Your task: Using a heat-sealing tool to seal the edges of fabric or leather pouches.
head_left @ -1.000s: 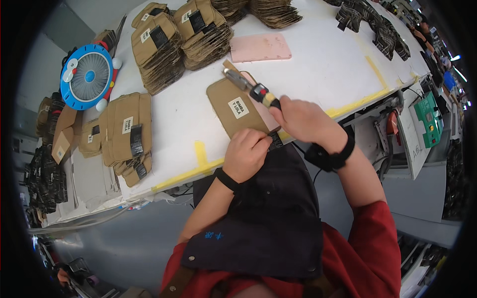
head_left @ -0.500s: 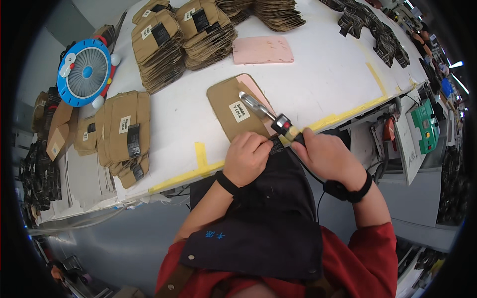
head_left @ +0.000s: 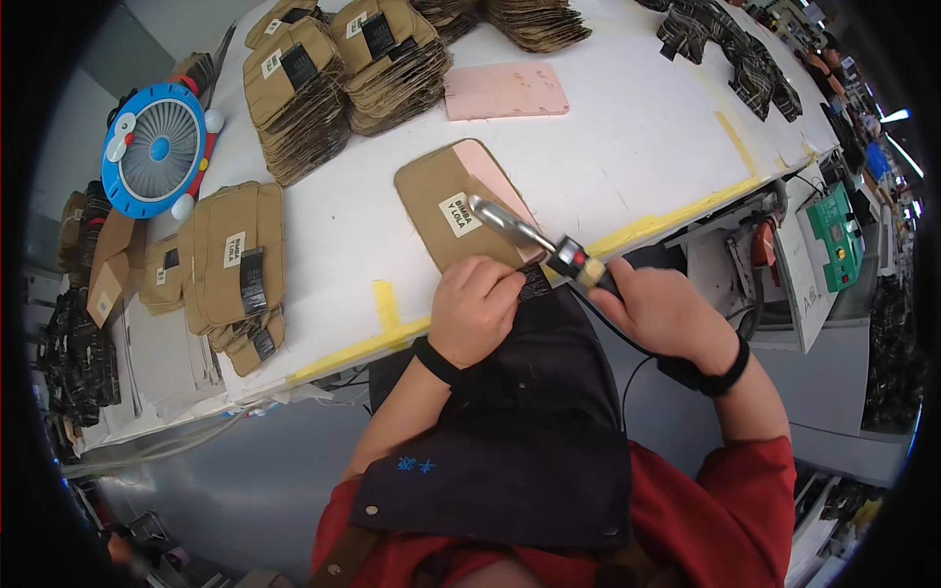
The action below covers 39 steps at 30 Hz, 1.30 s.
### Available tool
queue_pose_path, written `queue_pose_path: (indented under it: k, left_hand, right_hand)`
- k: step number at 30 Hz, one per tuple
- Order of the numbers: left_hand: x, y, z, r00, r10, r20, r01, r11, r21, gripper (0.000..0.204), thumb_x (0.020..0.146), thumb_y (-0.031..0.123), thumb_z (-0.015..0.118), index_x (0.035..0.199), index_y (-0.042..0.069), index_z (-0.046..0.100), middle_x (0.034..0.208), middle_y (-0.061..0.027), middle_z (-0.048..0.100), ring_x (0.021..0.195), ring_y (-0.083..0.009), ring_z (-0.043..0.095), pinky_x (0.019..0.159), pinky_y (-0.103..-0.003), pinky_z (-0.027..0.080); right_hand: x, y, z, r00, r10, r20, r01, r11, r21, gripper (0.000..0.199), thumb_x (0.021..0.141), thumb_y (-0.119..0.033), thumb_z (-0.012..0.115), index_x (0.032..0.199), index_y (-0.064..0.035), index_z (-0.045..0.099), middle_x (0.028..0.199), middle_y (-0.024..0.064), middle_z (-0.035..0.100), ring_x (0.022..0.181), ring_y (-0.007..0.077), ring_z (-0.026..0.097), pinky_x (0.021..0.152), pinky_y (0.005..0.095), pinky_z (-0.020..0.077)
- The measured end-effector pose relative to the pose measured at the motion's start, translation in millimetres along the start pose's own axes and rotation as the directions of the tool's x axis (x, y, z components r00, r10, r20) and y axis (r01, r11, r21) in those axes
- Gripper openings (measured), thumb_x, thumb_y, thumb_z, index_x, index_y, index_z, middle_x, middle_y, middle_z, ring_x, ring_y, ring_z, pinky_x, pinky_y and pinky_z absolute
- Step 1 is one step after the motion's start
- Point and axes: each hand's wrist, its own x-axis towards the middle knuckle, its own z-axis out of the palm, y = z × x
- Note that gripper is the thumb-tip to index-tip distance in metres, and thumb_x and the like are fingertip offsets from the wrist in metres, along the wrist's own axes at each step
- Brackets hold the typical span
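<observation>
A brown fabric panel point(head_left: 423, 196) with a white label lies near the table's front edge. A pink strip point(head_left: 487, 174) shows along its right side, and a black tag point(head_left: 535, 282) hangs at its near right corner. My left hand point(head_left: 477, 309) is closed at the panel's near edge, its fingertips pinched on the fabric. My right hand point(head_left: 655, 306) grips the handle of a corded hand tool with a long metal nose point(head_left: 520, 230). That nose slants over the panel's right half, its tip beside the label. Whether the tip touches the fabric, I cannot tell.
Tall stacks of brown panels point(head_left: 294, 118) stand at the back left, with a smaller stack point(head_left: 235, 255) nearer. A pink board point(head_left: 506, 91) lies beyond the panel. At the far left is a blue fan point(head_left: 159, 149); a green control box point(head_left: 836, 238) sits at right. Yellow tape point(head_left: 647, 233) marks the edge.
More of the pink strip shows beside the panel now. The tool's nose has shifted a little toward the near side, with my right hand. The whole view has slid slightly left.
</observation>
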Motion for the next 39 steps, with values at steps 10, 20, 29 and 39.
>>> queue_pose_path:
  k: [10, 20, 29, 39]
  left_hand:
    - [1, 1, 4, 1.0, 0.011, -0.013, -0.011, 1.0, 0.018, 0.024, 0.064, -0.005, 0.074, 0.084, 0.007, 0.069, 0.085, -0.0059, 0.062, 0.081, -0.028, 0.062, 0.068, -0.038, 0.051]
    - [1, -1, 0, 1.0, 0.006, 0.013, -0.006, 1.0, -0.006, 0.023, 0.065, -0.007, 0.073, 0.083, 0.006, 0.068, 0.085, -0.0062, 0.062, 0.081, -0.0289, 0.062, 0.069, -0.039, 0.052]
    - [1, 0, 2, 1.0, -0.002, -0.01, 0.002, 1.0, -0.02, 0.021, 0.064, -0.007, 0.072, 0.081, 0.006, 0.067, 0.083, -0.0065, 0.061, 0.081, -0.0288, 0.062, 0.068, -0.039, 0.052]
    - [1, 1, 0, 1.0, -0.021, -0.019, 0.021, 1.0, -0.007, 0.02, 0.065, -0.006, 0.072, 0.079, 0.007, 0.066, 0.083, -0.005, 0.062, 0.08, -0.0274, 0.061, 0.068, -0.038, 0.051]
  right_hand:
    - [-7, 6, 1, 0.997, -0.067, -0.04, 0.067, 0.998, 0.014, 0.038, 0.102, -0.038, 0.056, 0.095, -0.0011, 0.05, 0.062, 0.0169, 0.062, 0.059, 0.0392, 0.064, 0.054, 0.0481, 0.0494]
    - [-3, -28, 37, 0.996, 0.092, -0.022, -0.083, 0.96, 0.267, 0.04, 0.103, -0.038, 0.054, 0.098, 0.0014, 0.051, 0.065, 0.0206, 0.065, 0.059, 0.043, 0.064, 0.057, 0.0521, 0.0503]
    - [1, -40, 41, 0.994, 0.066, -0.091, -0.054, 0.99, 0.128, 0.039, 0.102, -0.035, 0.056, 0.094, 0.0025, 0.05, 0.063, 0.0203, 0.063, 0.059, 0.0418, 0.064, 0.055, 0.0508, 0.0512]
    - [-8, -45, 19, 0.996, 0.091, 0.012, -0.092, 0.991, 0.094, 0.039, 0.101, -0.035, 0.056, 0.093, 0.0027, 0.051, 0.065, 0.02, 0.064, 0.061, 0.0414, 0.065, 0.056, 0.0501, 0.0516]
